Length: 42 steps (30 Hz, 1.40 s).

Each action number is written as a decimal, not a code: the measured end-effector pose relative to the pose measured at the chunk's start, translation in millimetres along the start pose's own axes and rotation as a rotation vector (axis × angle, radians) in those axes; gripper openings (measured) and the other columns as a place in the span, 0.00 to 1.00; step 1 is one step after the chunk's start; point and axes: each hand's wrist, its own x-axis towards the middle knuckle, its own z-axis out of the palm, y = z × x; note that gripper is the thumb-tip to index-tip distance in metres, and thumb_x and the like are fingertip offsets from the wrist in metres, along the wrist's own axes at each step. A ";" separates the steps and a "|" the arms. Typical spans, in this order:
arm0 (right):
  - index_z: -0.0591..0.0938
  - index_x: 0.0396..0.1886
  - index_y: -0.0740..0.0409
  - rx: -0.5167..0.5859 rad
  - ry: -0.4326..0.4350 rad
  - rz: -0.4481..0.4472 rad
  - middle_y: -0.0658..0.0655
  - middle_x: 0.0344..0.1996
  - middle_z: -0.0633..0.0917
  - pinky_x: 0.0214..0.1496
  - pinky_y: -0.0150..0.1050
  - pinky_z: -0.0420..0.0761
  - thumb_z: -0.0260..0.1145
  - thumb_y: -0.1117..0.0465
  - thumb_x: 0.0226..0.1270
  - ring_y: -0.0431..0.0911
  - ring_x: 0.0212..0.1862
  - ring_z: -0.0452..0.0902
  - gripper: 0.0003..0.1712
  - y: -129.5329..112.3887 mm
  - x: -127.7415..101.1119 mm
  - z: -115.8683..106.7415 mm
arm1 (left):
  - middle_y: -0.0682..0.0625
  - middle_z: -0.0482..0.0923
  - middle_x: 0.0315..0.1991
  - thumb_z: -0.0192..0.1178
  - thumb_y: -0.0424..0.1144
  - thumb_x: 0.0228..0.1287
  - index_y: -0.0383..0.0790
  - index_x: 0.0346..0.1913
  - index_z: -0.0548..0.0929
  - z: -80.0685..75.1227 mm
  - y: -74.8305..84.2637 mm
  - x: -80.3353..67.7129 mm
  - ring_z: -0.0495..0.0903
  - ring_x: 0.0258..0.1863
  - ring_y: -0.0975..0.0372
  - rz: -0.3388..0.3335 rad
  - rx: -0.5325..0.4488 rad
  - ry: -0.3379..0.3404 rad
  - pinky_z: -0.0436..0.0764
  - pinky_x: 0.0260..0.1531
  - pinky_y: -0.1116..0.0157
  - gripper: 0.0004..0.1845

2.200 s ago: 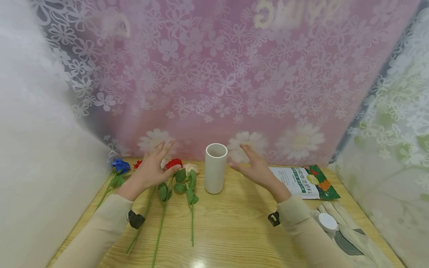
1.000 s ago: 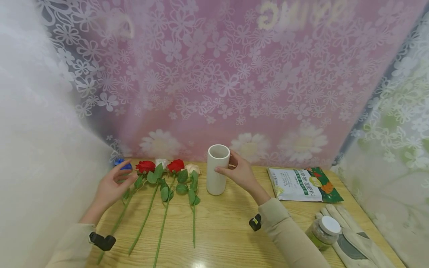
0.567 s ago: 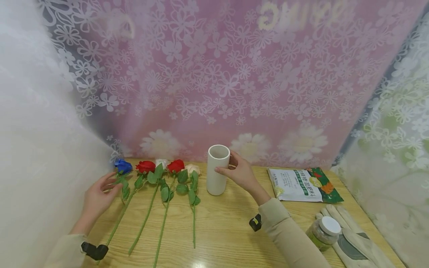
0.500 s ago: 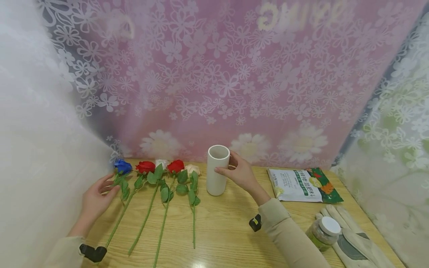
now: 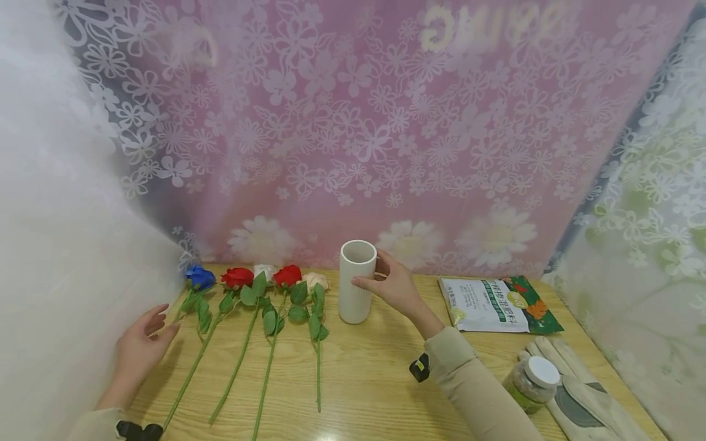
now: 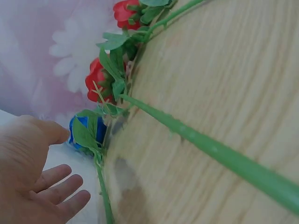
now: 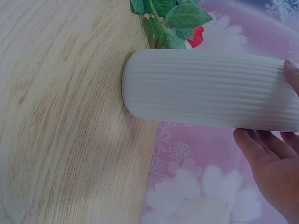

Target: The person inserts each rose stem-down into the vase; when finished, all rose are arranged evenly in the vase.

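Observation:
A ribbed white vase [image 5: 355,294] stands upright near the back of the table. My right hand [image 5: 396,289] holds its upper part, thumb on the front and fingers round the far side; the right wrist view shows this hand [image 7: 275,170] against the ribbed wall [image 7: 205,88]. At the left, my left hand [image 5: 142,344] hovers with loosely bent fingers and nothing in them. The blue rose [image 5: 200,277] lies closest to it, its stem to the hand's right. Further right lie a red rose [image 5: 238,278], a white rose [image 5: 265,272], another red rose [image 5: 287,275] and a cream rose [image 5: 315,281].
A white and green fertilizer bag [image 5: 499,304] lies at the back right. In front of it are a lidded jar [image 5: 532,383] and beige-grey work gloves [image 5: 584,398]. A white curtain [image 5: 72,245] borders the left side, a pink floral one [image 5: 353,135] the back.
Both hands were held up apart at first. The right then took hold of the vase and stayed there. The left moved to the blue rose's leaves, then drew back toward the lower left.

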 end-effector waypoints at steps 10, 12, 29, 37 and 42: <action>0.72 0.76 0.33 0.002 -0.011 -0.007 0.53 0.64 0.84 0.64 0.53 0.85 0.82 0.44 0.60 0.52 0.64 0.83 0.46 -0.6 -0.8 0.3 | 0.21 0.78 0.61 0.68 0.40 0.72 0.28 0.72 0.73 1.8 -15.2 -1.4 0.83 0.56 0.30 -0.009 0.046 -0.014 0.68 0.32 0.86 0.32; 0.72 0.76 0.33 -0.001 -0.011 -0.007 0.53 0.64 0.84 0.64 0.53 0.85 0.82 0.44 0.60 0.52 0.65 0.83 0.46 -0.7 -1.1 0.4 | 0.22 0.79 0.60 0.68 0.38 0.71 0.28 0.71 0.74 2.4 -16.1 -2.2 0.84 0.54 0.31 -0.002 0.058 -0.004 0.67 0.32 0.87 0.31; 0.72 0.76 0.32 -0.005 -0.014 -0.009 0.52 0.65 0.84 0.66 0.51 0.84 0.82 0.45 0.61 0.51 0.66 0.82 0.45 -4.0 -1.4 1.7 | 0.23 0.82 0.54 0.63 0.21 0.52 0.26 0.70 0.75 12.2 -33.0 1.3 0.89 0.41 0.41 0.142 0.173 -0.057 0.81 0.31 0.68 0.36; 0.71 0.77 0.33 0.000 -0.017 -0.006 0.52 0.65 0.83 0.66 0.50 0.85 0.82 0.45 0.61 0.51 0.66 0.81 0.46 -3.1 -1.3 1.5 | 0.24 0.85 0.49 0.69 0.26 0.53 0.25 0.69 0.74 12.1 -23.4 4.2 0.89 0.34 0.50 0.099 0.192 -0.068 0.82 0.33 0.61 0.36; 0.71 0.77 0.33 -0.001 -0.008 -0.002 0.52 0.64 0.83 0.66 0.50 0.85 0.82 0.45 0.61 0.51 0.66 0.81 0.46 -3.1 -0.5 1.1 | 0.28 0.87 0.47 0.71 0.31 0.58 0.24 0.69 0.73 8.3 -16.2 10.4 0.89 0.38 0.45 0.054 0.207 -0.125 0.82 0.44 0.43 0.35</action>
